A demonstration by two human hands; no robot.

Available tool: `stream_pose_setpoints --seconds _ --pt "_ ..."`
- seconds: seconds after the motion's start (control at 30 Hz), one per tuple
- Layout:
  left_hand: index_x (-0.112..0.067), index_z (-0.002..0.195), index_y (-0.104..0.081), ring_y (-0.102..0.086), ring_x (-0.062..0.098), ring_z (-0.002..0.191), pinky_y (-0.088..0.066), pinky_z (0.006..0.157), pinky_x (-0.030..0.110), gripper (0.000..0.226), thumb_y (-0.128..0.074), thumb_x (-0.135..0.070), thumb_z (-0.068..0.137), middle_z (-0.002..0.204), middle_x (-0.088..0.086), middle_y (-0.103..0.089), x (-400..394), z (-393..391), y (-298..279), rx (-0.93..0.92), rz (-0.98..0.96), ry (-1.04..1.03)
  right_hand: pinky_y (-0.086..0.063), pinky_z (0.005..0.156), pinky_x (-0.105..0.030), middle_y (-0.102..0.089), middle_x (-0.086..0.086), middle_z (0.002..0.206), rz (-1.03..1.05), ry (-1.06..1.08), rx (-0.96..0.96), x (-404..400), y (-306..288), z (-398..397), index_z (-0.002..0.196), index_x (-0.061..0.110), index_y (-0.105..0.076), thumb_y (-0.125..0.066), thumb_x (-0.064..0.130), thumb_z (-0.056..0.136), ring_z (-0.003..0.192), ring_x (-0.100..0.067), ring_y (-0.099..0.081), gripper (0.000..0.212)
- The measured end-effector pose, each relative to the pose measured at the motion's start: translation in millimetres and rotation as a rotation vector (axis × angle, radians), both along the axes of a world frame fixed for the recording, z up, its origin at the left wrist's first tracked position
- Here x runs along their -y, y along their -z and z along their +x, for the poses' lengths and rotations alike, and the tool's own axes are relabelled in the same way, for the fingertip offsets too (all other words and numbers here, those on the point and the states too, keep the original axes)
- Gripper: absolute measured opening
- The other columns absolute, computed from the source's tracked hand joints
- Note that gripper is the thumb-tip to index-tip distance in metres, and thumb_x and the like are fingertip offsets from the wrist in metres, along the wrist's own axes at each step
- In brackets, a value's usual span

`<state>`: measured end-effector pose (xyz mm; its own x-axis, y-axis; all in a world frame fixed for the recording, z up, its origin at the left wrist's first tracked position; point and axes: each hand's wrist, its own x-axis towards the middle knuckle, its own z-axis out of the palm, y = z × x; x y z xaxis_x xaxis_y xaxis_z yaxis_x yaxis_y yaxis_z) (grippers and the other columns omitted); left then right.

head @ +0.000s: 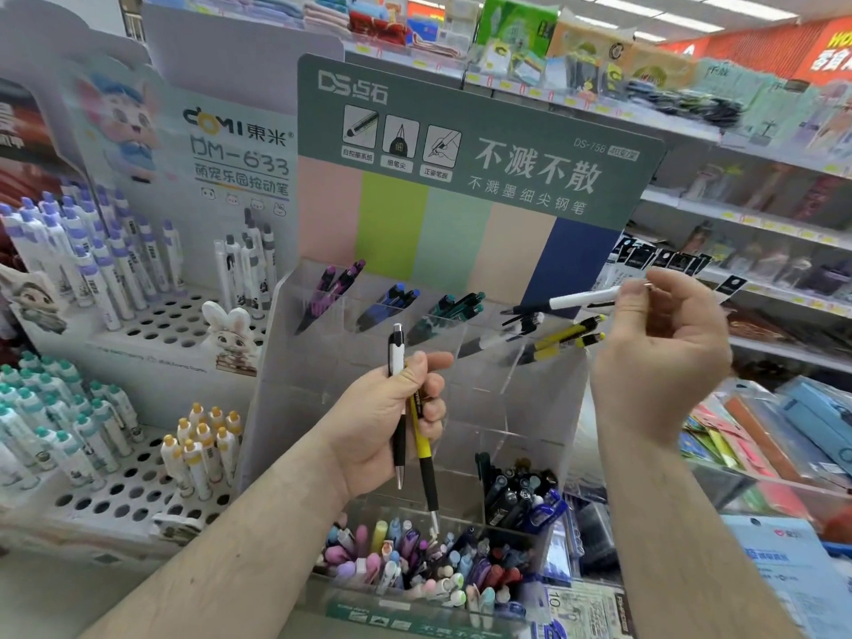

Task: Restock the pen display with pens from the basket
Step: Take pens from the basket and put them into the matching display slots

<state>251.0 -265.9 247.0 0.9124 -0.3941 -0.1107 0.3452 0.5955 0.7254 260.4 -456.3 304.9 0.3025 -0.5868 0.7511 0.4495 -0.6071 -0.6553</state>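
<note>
Head view: left hand (pixel 392 417) grips two pens upright, a white-black pen (pixel 397 362) and a yellow-black pen (pixel 422 447), before the clear pen display (pixel 488 357). Right hand (pixel 664 357) pinches a white pen (pixel 578 299) over the display's white-pen slot.

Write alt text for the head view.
The right hand holds a white pen toward the clear pen display, which has colour-sorted slots. The left hand grips a white pen and a yellow pen.
</note>
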Motion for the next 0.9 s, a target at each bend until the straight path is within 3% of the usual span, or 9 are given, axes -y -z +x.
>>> stream_pose_setpoints --seconds 0.1,0.2,0.37,0.47,0.57,0.63,0.7,0.77,0.9 --pt "-0.001 0.120 -0.053 -0.046 0.012 0.058 -0.040 0.050 0.021 0.024 -0.041 -0.010 0.101 0.072 0.002 -0.053 0 0 1 -0.038 0.017 0.014 -0.050 0.072 -0.022 -0.064 0.008 0.087 -0.109 0.005 -0.092 -6 9 12 0.110 0.010 -0.071 -0.068 0.020 0.092 0.074 -0.010 -0.060 0.021" --pt "0.000 0.127 -0.049 -0.050 0.012 0.059 -0.043 0.052 0.021 0.029 -0.036 0.002 0.101 0.073 0.002 -0.055 -3 -1 2 -0.057 0.011 0.029 -0.050 0.078 -0.031 -0.065 0.009 0.086 -0.210 -0.058 -0.262 -12 18 19 0.110 0.013 -0.074 -0.071 0.019 0.090 0.083 -0.018 -0.062 0.021" --pt "-0.002 0.127 -0.054 -0.056 0.013 0.060 -0.050 0.054 0.023 0.029 -0.040 0.001 0.101 0.076 0.003 -0.062 -6 -4 1 -0.016 0.036 0.050 -0.032 0.097 -0.032 -0.068 0.002 0.112 -0.310 -0.032 -0.523 -17 20 24 0.101 0.020 -0.077 -0.071 0.025 0.089 0.116 -0.019 -0.040 0.014" --pt "-0.008 0.125 -0.057 -0.057 0.013 0.057 -0.048 0.048 0.021 0.029 -0.044 -0.003 0.100 0.082 0.003 -0.068 -7 -7 -2 0.018 0.088 0.059 -0.028 0.098 -0.034 -0.063 0.003 0.119 -0.316 -0.028 -0.642 -18 9 24 0.099 0.023 -0.076 -0.073 0.028 0.087 0.122 -0.021 -0.037 0.013" --pt "-0.009 0.125 -0.056 -0.054 0.012 0.053 -0.039 0.041 0.018 0.031 -0.048 -0.003 0.096 0.087 0.007 -0.072 -6 -9 -4 0.058 0.112 0.059 -0.033 0.090 -0.033 -0.062 0.001 0.108 -0.375 0.017 -0.452 -23 4 9 0.098 0.022 -0.075 -0.076 0.025 0.083 0.109 -0.024 -0.048 0.016" --pt "-0.007 0.126 -0.053 -0.053 0.011 0.052 -0.036 0.042 0.017 0.038 -0.054 -0.007 0.087 0.090 0.010 -0.072 -5 -9 -4 0.100 0.112 0.068 -0.047 0.077 -0.033 -0.065 0.007 0.086 -0.361 -0.174 -0.409 -33 4 -4 0.083 0.023 -0.073 -0.074 0.023 0.083 0.086 -0.015 -0.058 0.001" --pt "-0.005 0.119 -0.055 -0.052 0.010 0.053 -0.036 0.044 0.017 0.036 -0.055 -0.011 0.084 0.086 0.007 -0.072 -5 -10 -5 0.170 0.134 0.113 -0.049 0.063 -0.024 -0.064 0.011 0.067 -0.327 -0.462 -0.694 -45 5 -14 0.075 0.025 -0.072 -0.074 0.027 0.084 0.065 -0.004 -0.058 0.009" --pt "-0.004 0.109 -0.058 -0.051 0.008 0.054 -0.035 0.046 0.016 0.024 -0.053 -0.013 0.087 0.075 -0.001 -0.068 -4 -11 -5 0.235 0.171 0.158 -0.048 0.060 -0.025 -0.061 0.011 0.062 -0.324 -0.604 -0.940 -51 10 -17 0.080 0.025 -0.074 -0.073 0.035 0.084 0.060 -0.004 -0.055 0.011" --pt "-0.003 0.106 -0.056 -0.052 0.008 0.055 -0.036 0.047 0.017 0.019 -0.051 -0.012 0.090 0.070 -0.003 -0.066 -5 -14 -4 0.262 0.197 0.197 -0.058 0.072 -0.042 -0.063 0.008 0.062 -0.144 -0.721 -1.003 -53 13 -21 0.078 0.021 -0.074 -0.072 0.026 0.088 0.066 -0.012 -0.060 0.011"
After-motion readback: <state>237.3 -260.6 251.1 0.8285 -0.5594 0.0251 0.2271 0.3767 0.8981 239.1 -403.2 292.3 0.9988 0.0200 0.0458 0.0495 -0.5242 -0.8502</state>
